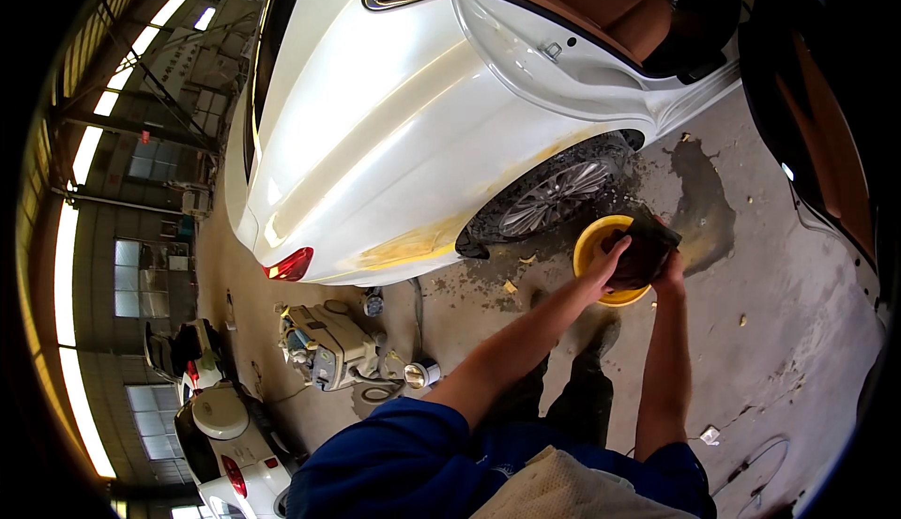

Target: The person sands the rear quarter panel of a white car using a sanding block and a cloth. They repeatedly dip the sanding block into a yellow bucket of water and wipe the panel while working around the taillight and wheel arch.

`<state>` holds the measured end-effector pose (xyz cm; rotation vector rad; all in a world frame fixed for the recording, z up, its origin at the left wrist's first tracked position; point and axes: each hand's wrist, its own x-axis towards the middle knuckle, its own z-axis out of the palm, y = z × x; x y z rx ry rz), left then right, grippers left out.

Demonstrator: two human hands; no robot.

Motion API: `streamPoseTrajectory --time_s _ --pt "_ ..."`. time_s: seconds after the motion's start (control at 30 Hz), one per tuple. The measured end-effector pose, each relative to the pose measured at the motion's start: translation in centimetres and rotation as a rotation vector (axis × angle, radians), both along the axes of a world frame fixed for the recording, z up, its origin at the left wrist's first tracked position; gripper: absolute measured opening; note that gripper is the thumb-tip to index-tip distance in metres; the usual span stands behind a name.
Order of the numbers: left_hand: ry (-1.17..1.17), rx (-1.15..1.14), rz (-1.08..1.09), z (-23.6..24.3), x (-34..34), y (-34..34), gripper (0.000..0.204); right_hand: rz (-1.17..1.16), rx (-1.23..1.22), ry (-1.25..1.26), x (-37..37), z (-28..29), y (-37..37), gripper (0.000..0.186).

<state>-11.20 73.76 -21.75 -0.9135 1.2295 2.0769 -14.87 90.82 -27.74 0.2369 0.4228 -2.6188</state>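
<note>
Over a round yellow bucket, my two hands hold a dark brown-black cloth between them. My left hand is closed on its left side, with the thumb on top. My right hand grips the right edge, its fingers partly hidden behind the cloth. Most of the bucket's inside is covered by the cloth and my hands. Beyond it stands a white car, whose rear wheel is close to the bucket. Yellowish filler shows on the body panel behind the wheel arch.
An open car door hangs at the right. A wet patch darkens the floor beside the bucket. Left of my legs are a wheeled machine with a hose and a small can. Another white car stands at lower left.
</note>
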Motion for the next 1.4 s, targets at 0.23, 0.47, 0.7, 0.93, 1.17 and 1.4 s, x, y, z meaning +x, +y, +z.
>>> streamPoseTrajectory --time_s 0.23,0.47,0.7,0.93,1.17,1.4 --pt "0.078 0.504 0.2 -0.2 -0.2 0.2 0.073 -0.126 0.909 0.325 0.9 7.6 -7.3 0.044" --pt "0.068 0.656 0.195 0.0 1.7 -3.7 0.046 -0.382 0.695 -0.009 1.3 9.1 -1.7 0.048" --pt "0.077 0.455 0.073 3.4 -1.0 -3.8 0.052 -0.196 1.664 0.219 5.2 -3.4 6.3 0.043" --pt "0.08 0.405 0.031 9.5 -3.3 -1.3 0.045 0.01 1.964 0.11 21.2 -9.3 17.8 0.034" --pt "-0.008 0.238 0.138 16.1 2.2 -4.6 0.041 1.02 2.059 0.25 37.8 -0.6 21.7 0.037" --pt "0.145 0.342 0.104 19.7 1.7 -4.0 0.038 0.824 1.783 0.024 37.4 5.7 22.5 0.036"
